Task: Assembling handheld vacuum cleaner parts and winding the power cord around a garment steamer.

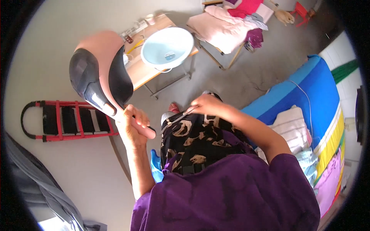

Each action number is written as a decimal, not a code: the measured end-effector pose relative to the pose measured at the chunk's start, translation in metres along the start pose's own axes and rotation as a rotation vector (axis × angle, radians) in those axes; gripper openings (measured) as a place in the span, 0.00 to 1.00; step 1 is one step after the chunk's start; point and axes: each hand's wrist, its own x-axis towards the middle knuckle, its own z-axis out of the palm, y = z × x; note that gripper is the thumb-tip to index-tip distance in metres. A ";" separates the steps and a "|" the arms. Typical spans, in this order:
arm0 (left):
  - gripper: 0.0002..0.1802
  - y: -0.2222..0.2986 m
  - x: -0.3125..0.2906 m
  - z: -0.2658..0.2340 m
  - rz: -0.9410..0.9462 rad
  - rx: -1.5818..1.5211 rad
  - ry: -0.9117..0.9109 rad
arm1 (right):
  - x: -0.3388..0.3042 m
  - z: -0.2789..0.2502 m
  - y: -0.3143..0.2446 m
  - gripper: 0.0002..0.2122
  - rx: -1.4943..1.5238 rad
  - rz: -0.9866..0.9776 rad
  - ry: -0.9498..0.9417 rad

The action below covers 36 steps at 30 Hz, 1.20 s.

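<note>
My left hand is closed round the slim handle of a pink and black handheld appliance, raised at the left. It has a broad rounded head, a glossy dark cover on one side and a black curved face on the other; its exact kind is unclear. My right hand, fingers closed, pinches one end of a thin pale strip in front of my dark patterned trousers. The strip's kind cannot be made out, and its held end is hidden by my fingers.
A light blue basin sits on a wooden table with a power strip and a cup. A red-black ladder is at left, a clothes-covered chair behind, a striped bed at right. A tan animal is far right.
</note>
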 end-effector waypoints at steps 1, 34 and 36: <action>0.12 0.002 0.003 -0.003 -0.026 -0.018 0.010 | -0.002 -0.015 0.022 0.19 -0.033 -0.053 0.075; 0.12 -0.136 0.192 -0.140 -0.572 0.004 0.303 | 0.027 -0.133 -0.008 0.11 1.118 0.276 0.130; 0.12 -0.135 0.201 -0.146 -0.583 0.052 0.292 | 0.034 -0.128 -0.013 0.10 1.070 0.295 0.088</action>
